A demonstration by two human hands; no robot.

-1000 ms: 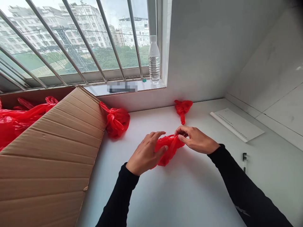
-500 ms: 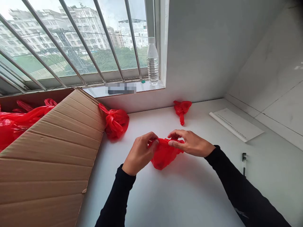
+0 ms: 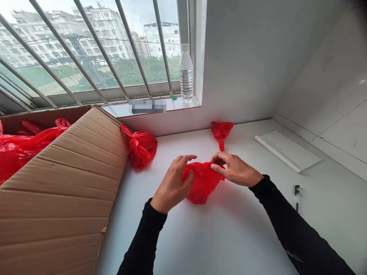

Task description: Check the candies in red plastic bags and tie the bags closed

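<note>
A red plastic bag (image 3: 203, 183) is on the white table between my hands, its top edge gathered and spread sideways. My right hand (image 3: 235, 168) pinches the bag's upper right edge between thumb and fingers. At the bag's left side, my left hand (image 3: 176, 183) has thumb and index finger apart, with its other fingers partly hidden; the thumb lies against the red plastic. What the bag contains cannot be made out.
At left stands a large cardboard box (image 3: 65, 183) with red bags (image 3: 31, 143) inside. A knotted red bag (image 3: 142, 149) sits beside it; a smaller one (image 3: 221, 133) lies by the wall. A notepad (image 3: 286, 151) and pen (image 3: 297, 198) are at right; a water bottle (image 3: 186, 76) stands on the sill.
My left thumb and index finger have parted from their pinch on the bag's top. My right fingers have closed on its edge, and the top has spread wider.
</note>
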